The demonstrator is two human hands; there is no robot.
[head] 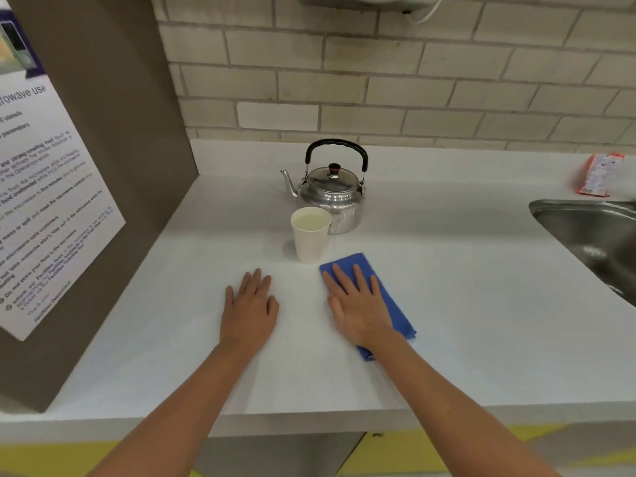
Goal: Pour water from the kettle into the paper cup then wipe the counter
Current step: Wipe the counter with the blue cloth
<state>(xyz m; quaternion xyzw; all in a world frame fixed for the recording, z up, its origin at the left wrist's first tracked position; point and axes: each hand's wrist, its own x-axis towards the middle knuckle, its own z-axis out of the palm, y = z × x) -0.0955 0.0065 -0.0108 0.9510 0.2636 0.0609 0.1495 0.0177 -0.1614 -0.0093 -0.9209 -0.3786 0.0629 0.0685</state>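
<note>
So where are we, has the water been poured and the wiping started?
Pouring looks done: the paper cup holds liquid near its rim, and the kettle stands upright behind it, lid on. In hand: the right hand lies flat on the blue cloth on the counter, while the left hand rests flat on the bare surface. Left: wiping the counter; I can't tell how much is wiped.

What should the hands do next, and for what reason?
Probably slide the right hand sideways with the blue cloth to wipe the counter. The paper cup already holds liquid, the kettle stands upright, and that hand lies flat on the cloth.
</note>
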